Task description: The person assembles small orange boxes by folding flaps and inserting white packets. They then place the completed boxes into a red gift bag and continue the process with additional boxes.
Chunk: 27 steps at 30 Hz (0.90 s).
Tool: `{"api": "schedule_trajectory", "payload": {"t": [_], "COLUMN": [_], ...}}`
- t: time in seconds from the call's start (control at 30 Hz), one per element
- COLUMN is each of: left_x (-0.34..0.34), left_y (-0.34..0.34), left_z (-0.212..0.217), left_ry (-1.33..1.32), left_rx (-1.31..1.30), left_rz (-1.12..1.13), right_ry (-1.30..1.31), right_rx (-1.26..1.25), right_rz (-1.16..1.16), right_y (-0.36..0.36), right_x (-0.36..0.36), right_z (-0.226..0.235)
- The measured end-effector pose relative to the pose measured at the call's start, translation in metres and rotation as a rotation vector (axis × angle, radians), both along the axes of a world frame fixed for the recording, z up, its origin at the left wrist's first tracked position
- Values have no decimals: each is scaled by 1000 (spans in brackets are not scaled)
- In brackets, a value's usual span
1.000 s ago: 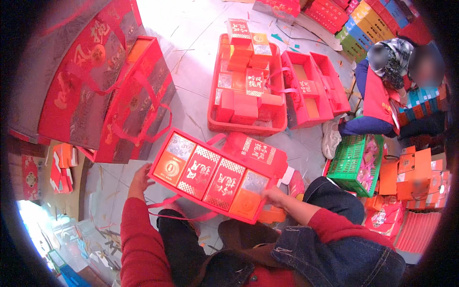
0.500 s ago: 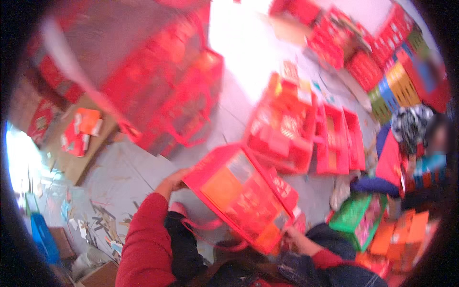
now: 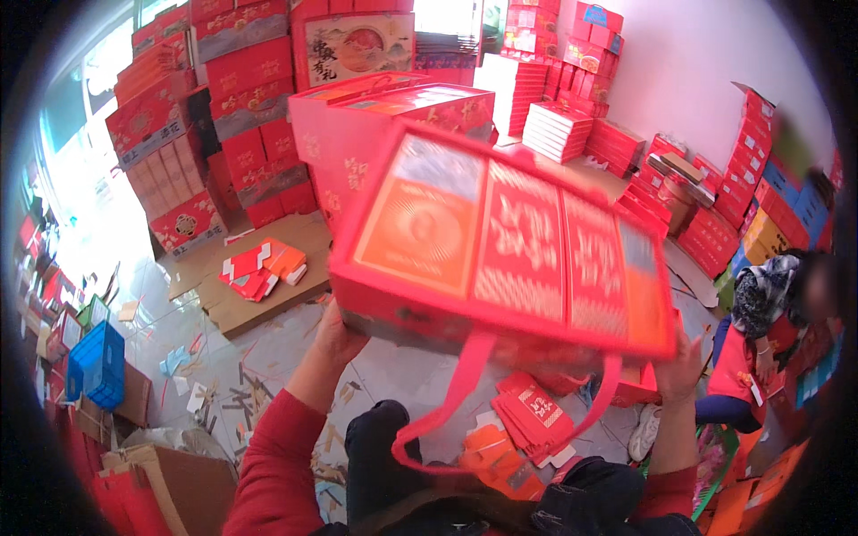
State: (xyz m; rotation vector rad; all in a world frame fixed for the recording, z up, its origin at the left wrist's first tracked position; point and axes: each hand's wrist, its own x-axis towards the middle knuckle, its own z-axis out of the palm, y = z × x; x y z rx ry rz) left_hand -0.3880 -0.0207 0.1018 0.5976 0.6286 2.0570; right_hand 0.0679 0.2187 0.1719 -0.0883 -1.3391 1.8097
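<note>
I hold up a large red gift box [image 3: 509,237] with several red and orange packets set in its open top. My left hand [image 3: 335,335] grips its lower left edge from underneath. At the box's lower right corner my right hand [image 3: 681,366] holds the other end. A red ribbon handle [image 3: 460,393] hangs in a loop below the box. The box is lifted and tilted toward me, blurred by motion.
Stacks of closed red gift boxes [image 3: 357,125] rise right behind the held box, more [image 3: 241,80] along the left wall. Flat cardboard [image 3: 259,295] with small red packets lies on the floor. A blue crate [image 3: 96,362] stands at left. Another person [image 3: 760,348] sits at right.
The box has been raised from lap height to up in front of me, and my view has swung from the floor toward the stacked boxes.
</note>
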Motion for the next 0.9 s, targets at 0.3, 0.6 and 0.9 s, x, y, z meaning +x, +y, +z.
{"api": "schedule_trajectory", "payload": {"t": [0.3,0.6,0.9], "left_x": [-28,-110,-238], "left_y": [-30,25,136], "left_z": [96,229,238], "left_ry": [154,640,503], "left_rx": [460,653,325], "left_rz": [240,386,988], "right_ry": [-155,107,48], "right_rx": [565,839,779], "right_rz": [-334,-130,10], "right_y": [34,140,238], "right_x": [-148,-335,-523], "right_z": [164,288,311]}}
